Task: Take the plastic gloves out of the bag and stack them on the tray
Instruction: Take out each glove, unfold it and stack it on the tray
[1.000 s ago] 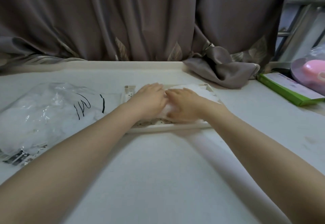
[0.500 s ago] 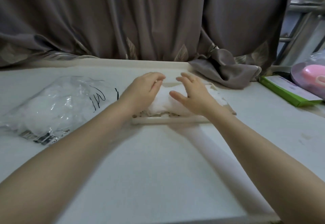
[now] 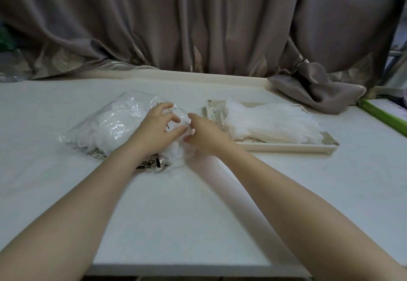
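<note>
Reaching across the white counter [image 3: 198, 192], your hands meet at the mouth of the clear plastic bag [image 3: 114, 126], left of frame centre. Your left hand [image 3: 157, 129] curls its fingers over the bag's film; your right hand [image 3: 204, 134] pinches crumpled white plastic at the opening. Stacked plastic gloves [image 3: 268, 124] lie on the beige tray [image 3: 308, 147], right of centre, apart from both hands.
</note>
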Demonstrator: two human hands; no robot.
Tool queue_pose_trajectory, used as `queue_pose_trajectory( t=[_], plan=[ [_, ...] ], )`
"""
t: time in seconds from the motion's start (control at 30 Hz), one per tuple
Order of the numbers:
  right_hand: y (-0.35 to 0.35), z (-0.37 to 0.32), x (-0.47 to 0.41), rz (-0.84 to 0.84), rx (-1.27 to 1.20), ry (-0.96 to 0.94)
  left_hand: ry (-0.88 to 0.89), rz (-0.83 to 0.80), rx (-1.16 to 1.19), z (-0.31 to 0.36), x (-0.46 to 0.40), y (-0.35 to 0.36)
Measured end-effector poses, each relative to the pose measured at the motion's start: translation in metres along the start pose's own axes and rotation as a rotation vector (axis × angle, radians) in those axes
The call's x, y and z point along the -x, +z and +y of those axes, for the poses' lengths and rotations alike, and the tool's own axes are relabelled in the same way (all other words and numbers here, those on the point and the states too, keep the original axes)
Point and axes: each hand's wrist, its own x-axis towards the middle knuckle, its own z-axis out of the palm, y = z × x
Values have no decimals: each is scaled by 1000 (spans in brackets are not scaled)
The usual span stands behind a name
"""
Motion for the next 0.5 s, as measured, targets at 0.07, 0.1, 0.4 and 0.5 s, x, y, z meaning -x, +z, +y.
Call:
queue_pose_trajectory(
  t=[0.07,0.1,0.4,0.5],
  plan=[
    [7,-5,-5,30,36,52,-46,-45,50,-2,1,0],
    [9,-7,-8,55,37,67,-60,-68,61,-4,1,-1],
    [-29,10,11,332,-807,265,-63,-273,-199,-14,1,0],
    [-45,17,18,396,-1034,329,-54,-256,-178,-18,1,0]
  ],
)
